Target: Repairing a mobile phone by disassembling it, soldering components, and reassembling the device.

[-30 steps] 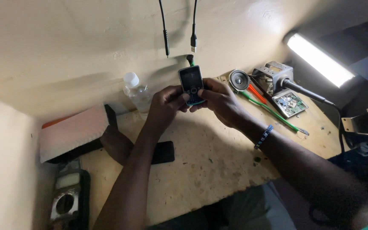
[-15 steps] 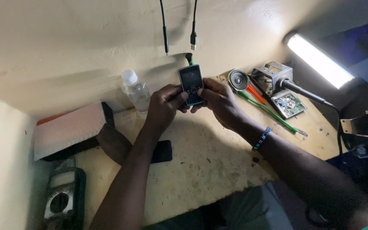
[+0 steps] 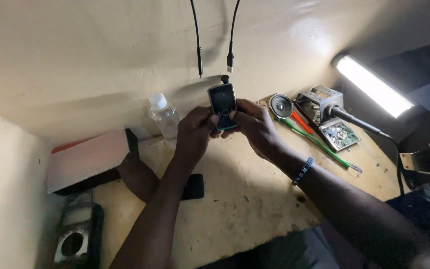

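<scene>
Two hands, left hand [image 3: 194, 130] and right hand [image 3: 256, 127], grip a keypad phone [image 3: 222, 106] upright.

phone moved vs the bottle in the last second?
No. The phone, held by both hands, sits just right of the water bottle, as before; only the camera shifted slightly.

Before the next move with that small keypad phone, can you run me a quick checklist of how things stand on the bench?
1. Phone held by both hands: ok. The left hand and right hand both grip the keypad phone, above the bench.
2. Phone facing the camera: ok, screen and keys visible.
3. Screen lit: not ok, it looks dark.
4. Hanging cables clear of the phone: ok, their ends hang just above it, not plugged in.
5. Water bottle capped and upright: ok, beside the left hand.
6. Soldering iron hot or cold: cannot tell.
</scene>
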